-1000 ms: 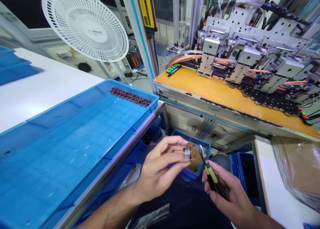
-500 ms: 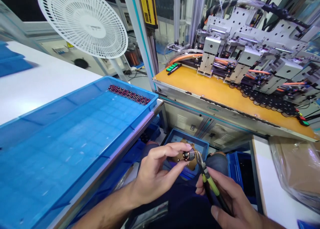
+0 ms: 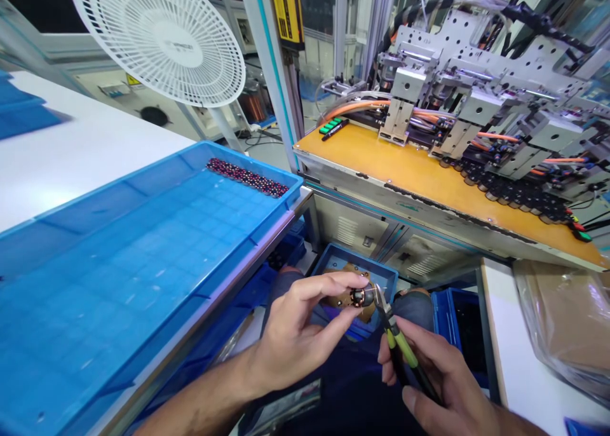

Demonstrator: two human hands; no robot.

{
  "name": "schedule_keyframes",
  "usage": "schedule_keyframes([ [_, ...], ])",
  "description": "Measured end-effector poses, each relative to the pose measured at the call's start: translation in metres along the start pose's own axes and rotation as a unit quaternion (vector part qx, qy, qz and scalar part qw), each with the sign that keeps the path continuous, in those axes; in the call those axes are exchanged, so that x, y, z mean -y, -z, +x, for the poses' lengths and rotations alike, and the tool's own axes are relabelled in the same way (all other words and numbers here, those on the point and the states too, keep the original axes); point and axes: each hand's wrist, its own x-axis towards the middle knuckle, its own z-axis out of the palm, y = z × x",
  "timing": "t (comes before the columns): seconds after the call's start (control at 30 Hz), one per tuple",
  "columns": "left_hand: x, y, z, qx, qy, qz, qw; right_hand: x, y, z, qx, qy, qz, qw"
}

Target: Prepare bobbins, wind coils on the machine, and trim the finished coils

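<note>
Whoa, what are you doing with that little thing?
A person's left hand pinches a small black-and-copper part between thumb and fingers. The right hand holds green-and-black pliers, their tip right beside the part; whether they touch it is too small to tell. Both are above a blue bin. Many small pieces sit at the far end of the big blue tray.

The left arm (image 3: 204, 388) points slantwise toward the small blue bin (image 3: 355, 256). The bare left hand (image 3: 305, 325) is at the bin's left side, with its thumb and fingertips held in a pinch in front of it. The right hand (image 3: 452, 369) is curled up, closer to the body than the bin and to its right. Just a bit of the right arm (image 3: 517, 423) shows, farther from the bin.
</note>
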Motion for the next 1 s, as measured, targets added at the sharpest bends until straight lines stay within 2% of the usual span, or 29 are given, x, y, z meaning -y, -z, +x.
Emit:
schedule_keyframes([
  [0.23, -0.001, 0.000, -0.001, -0.002, 0.010, 0.003, 1.000, -0.005, -0.002, -0.002, -0.009, 0.010, -0.022, 1.000],
  [0.3, -0.001, 0.000, -0.002, 0.000, 0.018, 0.000, 1.000, -0.007, -0.001, -0.003, -0.030, 0.014, -0.043, 0.999],
  [0.37, -0.001, 0.000, -0.003, 0.003, 0.028, -0.005, 1.000, -0.008, 0.001, -0.004, -0.051, -0.006, -0.067, 0.996],
  [0.43, -0.001, 0.001, -0.002, -0.003, 0.044, -0.007, 0.999, -0.008, 0.004, -0.003, -0.056, -0.053, -0.077, 0.994],
  [0.5, 0.000, 0.003, 0.000, -0.004, 0.091, -0.026, 0.995, -0.011, 0.008, -0.002, -0.049, -0.085, -0.081, 0.992],
  [0.57, 0.002, 0.007, 0.001, -0.009, 0.180, -0.100, 0.979, -0.020, 0.014, -0.002, -0.050, -0.077, -0.104, 0.990],
  [0.6, 0.004, 0.010, 0.000, -0.019, 0.230, -0.155, 0.961, -0.026, 0.017, -0.002, -0.047, -0.070, -0.124, 0.989],
  [0.7, 0.007, 0.023, -0.013, -0.079, 0.353, -0.296, 0.884, -0.047, 0.030, 0.001, -0.015, -0.059, -0.219, 0.974],
  [0.73, 0.006, 0.029, -0.019, -0.095, 0.384, -0.312, 0.864, -0.051, 0.035, 0.005, -0.003, -0.047, -0.268, 0.962],
  [0.8, 0.001, 0.046, -0.032, -0.116, 0.435, -0.298, 0.842, -0.048, 0.047, 0.017, 0.009, 0.022, -0.380, 0.925],
  [0.9, -0.007, 0.083, -0.043, -0.143, 0.475, -0.200, 0.845, -0.021, 0.072, 0.054, -0.041, 0.156, -0.507, 0.847],
  [1.0, 0.006, 0.135, -0.031, -0.186, 0.484, -0.085, 0.851, 0.013, 0.108, 0.114, -0.124, 0.207, -0.583, 0.776],
])
